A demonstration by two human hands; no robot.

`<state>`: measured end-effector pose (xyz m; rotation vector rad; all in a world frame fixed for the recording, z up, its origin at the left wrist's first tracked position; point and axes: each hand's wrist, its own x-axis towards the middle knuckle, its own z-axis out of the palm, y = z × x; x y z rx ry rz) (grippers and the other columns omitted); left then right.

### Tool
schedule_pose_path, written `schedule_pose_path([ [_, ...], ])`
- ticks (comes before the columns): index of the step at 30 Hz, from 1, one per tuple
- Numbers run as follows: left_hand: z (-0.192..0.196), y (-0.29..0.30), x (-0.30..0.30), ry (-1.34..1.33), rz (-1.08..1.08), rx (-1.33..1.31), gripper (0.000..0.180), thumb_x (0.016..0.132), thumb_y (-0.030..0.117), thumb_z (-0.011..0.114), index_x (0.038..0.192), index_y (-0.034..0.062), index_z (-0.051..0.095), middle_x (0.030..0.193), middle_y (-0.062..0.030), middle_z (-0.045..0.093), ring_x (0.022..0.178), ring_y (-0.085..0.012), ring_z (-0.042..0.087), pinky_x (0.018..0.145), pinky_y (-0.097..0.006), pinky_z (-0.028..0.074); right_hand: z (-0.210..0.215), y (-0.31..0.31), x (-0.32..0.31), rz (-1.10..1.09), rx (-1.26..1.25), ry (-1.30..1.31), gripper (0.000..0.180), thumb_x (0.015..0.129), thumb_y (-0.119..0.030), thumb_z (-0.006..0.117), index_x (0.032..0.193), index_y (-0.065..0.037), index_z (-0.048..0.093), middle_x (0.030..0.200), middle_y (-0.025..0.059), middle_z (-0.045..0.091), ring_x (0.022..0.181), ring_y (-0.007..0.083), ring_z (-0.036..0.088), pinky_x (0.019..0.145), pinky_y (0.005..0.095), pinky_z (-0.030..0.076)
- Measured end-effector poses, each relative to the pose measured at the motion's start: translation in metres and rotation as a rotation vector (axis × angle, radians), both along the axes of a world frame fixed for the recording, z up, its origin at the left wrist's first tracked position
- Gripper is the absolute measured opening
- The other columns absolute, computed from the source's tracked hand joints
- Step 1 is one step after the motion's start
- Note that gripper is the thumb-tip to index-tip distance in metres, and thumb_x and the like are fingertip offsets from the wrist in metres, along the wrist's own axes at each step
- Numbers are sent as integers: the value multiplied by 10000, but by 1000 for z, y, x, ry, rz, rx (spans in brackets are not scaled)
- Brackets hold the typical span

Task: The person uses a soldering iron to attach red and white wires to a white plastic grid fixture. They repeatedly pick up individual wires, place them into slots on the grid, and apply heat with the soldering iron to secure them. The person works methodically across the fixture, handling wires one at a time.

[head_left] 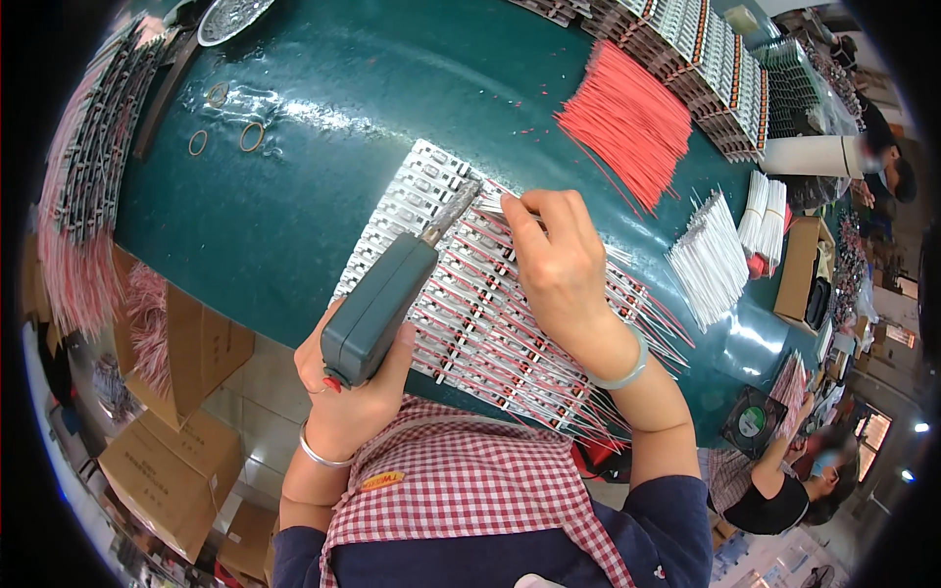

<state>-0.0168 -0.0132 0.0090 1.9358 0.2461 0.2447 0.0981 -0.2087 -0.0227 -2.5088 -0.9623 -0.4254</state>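
Over the counter (323,69), left fingers (400,355) wrap a green gun-shaped tool (380,299); right fingers (526,227) pinch white wires (491,201). Tip (456,208) slip could knock wires askew.

The worktop (245,211) was this glossy dark green thing, with white glare (755,343) bouncing off its right end. Down on the left, brown cardboard boxes (172,480) sat around a pale tiled floor (279,392). Far right got pretty cluttered, with a bright window (872,433) and a couple of small bluish-white lights (907,476) glowing nearby. Stuff farther back was too tiny to make out.
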Motion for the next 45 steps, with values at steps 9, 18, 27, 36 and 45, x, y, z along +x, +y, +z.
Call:
schedule_pose_path([
  [9,2,-2,-2,7,-25,91,143,771,-35,730,879,-20,639,729,-53,589,592,-123,543,547,-251,432,0,1,0,-2,-8,-7,312,698,27,643,1003,92,643,930,144,571,844,281,553,668,346,512],
  [18,6,-2,-1,-47,-20,113,138,768,-50,722,890,-34,658,774,-65,611,612,-128,564,558,-251,447,0,2,0,-4,-24,-17,324,689,31,641,1006,98,636,929,149,569,840,282,551,669,344,513],
  [27,2,-1,-2,9,-17,31,144,773,-50,723,900,-30,659,768,-65,620,621,-123,573,563,-247,452,1,3,-1,-4,-28,-15,341,673,37,634,1009,101,637,929,153,569,835,283,546,669,341,508],
  [36,4,-2,-2,4,-32,92,142,766,-51,724,887,-34,651,763,-69,618,619,-134,580,565,-252,457,1,4,-2,-10,-43,-31,345,677,25,631,1013,102,640,910,146,557,819,276,535,660,336,504],
  [45,7,3,-11,-5,4,101,205,749,-44,734,946,-57,680,867,-126,678,696,-189,655,629,-272,513,1,4,-2,-14,-53,-41,321,680,25,639,993,96,639,906,148,563,823,278,549,661,339,508],
])
